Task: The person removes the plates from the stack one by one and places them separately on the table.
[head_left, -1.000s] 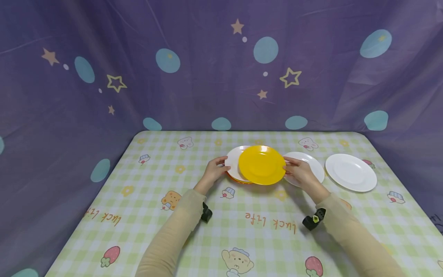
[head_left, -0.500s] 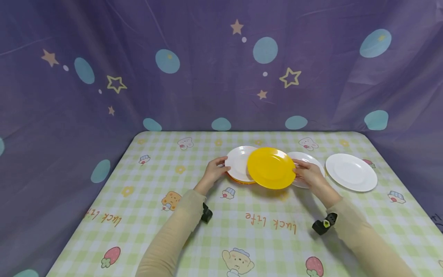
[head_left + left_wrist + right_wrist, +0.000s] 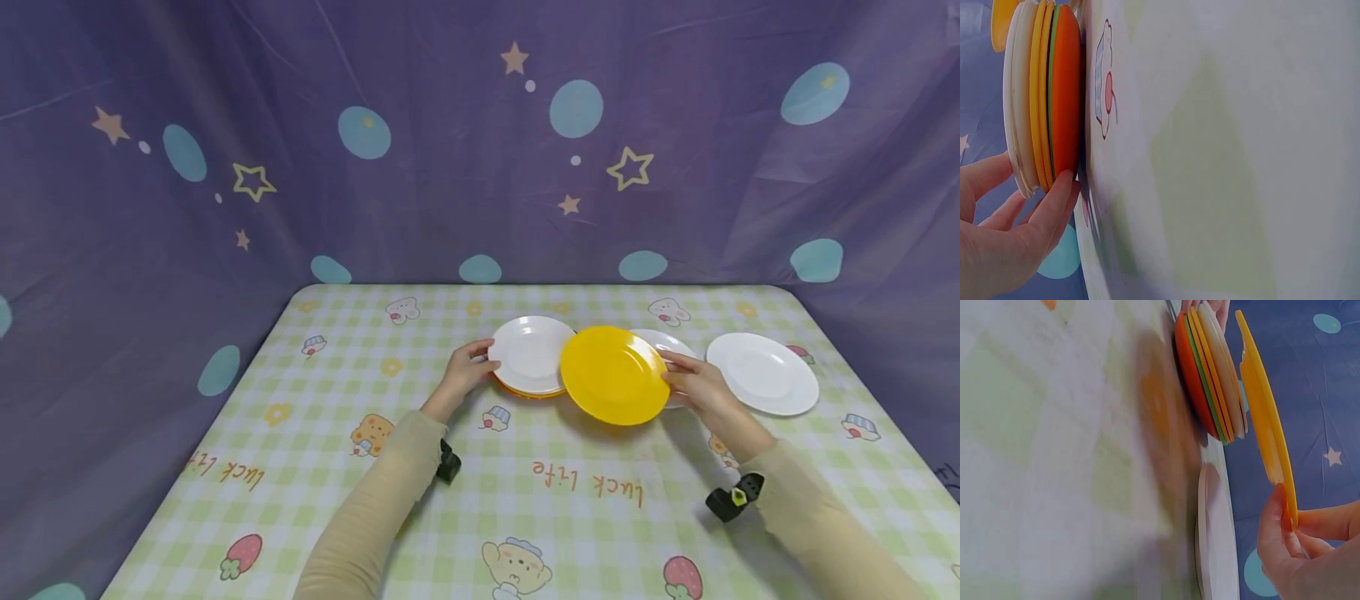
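The right hand [image 3: 701,387] pinches the right edge of a yellow plate [image 3: 615,377], which hangs in the air above the cloth; thumb and fingers grip its rim in the right wrist view [image 3: 1294,547]. Left of it is a stack topped by a white plate [image 3: 531,354]. Side on, the left wrist view shows white, yellow, green and orange plates [image 3: 1067,94] in that stack. Thumb and fingers of the left hand [image 3: 460,377] hold the stack's left edge. The yellow plate partly covers another white plate [image 3: 662,339] lying behind it.
A white plate [image 3: 761,373] lies at the right on the checkered tablecloth [image 3: 420,517]. Behind the table hangs a purple curtain [image 3: 465,167] with stars and ovals.
The right hand has moved right and slightly nearer with the yellow plate, uncovering the white plate on top of the stack. The left hand has stayed in place.
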A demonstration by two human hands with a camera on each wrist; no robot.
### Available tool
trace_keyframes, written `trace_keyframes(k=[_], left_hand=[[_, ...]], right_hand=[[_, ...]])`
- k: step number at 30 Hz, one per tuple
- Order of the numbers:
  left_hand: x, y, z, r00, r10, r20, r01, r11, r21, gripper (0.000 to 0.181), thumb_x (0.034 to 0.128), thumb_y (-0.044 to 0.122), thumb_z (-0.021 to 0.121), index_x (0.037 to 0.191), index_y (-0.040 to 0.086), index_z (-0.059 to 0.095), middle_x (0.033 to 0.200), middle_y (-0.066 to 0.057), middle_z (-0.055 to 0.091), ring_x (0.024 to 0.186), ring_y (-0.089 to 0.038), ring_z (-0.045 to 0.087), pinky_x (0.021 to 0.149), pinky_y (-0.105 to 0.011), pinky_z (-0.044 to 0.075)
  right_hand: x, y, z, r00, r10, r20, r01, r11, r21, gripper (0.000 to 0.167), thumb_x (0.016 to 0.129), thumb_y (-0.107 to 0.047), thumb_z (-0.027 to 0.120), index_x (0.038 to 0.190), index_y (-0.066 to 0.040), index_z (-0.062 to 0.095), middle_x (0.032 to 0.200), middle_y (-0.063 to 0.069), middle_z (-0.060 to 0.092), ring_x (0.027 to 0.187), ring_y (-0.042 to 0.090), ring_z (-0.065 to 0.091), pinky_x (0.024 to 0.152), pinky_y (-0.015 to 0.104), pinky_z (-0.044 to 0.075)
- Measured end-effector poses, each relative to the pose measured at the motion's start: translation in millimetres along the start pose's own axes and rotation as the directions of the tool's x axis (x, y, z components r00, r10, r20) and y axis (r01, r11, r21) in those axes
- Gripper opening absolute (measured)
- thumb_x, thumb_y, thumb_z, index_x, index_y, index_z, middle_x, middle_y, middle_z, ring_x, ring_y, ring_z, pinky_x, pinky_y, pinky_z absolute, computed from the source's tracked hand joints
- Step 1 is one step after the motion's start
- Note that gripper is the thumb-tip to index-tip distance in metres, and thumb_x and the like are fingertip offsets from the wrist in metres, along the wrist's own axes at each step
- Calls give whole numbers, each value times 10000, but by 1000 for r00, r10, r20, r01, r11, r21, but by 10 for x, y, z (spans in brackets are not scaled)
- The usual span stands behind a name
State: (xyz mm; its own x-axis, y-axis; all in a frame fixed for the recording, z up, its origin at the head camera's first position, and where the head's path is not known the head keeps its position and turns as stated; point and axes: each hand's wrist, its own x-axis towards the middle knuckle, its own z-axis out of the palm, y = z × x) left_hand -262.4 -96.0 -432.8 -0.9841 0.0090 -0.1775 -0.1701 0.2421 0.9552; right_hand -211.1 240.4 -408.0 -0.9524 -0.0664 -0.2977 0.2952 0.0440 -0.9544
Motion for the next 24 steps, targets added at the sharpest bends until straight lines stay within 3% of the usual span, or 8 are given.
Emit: trace_keyframes(k=[6,15,24], left_hand=[[1,2,-1,1000,-8,-5,8,1000,16,445,792,12,613,1225,51,518,1243,-155,482,1135,-263,458,830,-286,482],[0,-5,16,1000,-3,-2,3,1000,-1,446,787,-1,614,1221,35,517,1237,-167,486,1124,-272,465,828,-299,483],[-28,6,18,1000,-6,-5,6,1000,24,442,797,18,609,1228,48,514,1252,-154,477,1142,-267,449,846,-297,474]], right_hand=[[-58,20,-121,1000,14,-11,-14,999,-47,532,894,-27,441,1372,41,217,800,-155,552,706,22,546,643,204,499],[-173,84,-361,999,37,-7,-38,983,-179,526,917,-113,437,1379,18,221,839,-175,535,759,-1,544,709,213,500],[-252,177,-607,999,45,-4,-45,987,-155,552,899,-115,481,1375,10,232,841,-216,536,776,-27,552,720,189,498]])
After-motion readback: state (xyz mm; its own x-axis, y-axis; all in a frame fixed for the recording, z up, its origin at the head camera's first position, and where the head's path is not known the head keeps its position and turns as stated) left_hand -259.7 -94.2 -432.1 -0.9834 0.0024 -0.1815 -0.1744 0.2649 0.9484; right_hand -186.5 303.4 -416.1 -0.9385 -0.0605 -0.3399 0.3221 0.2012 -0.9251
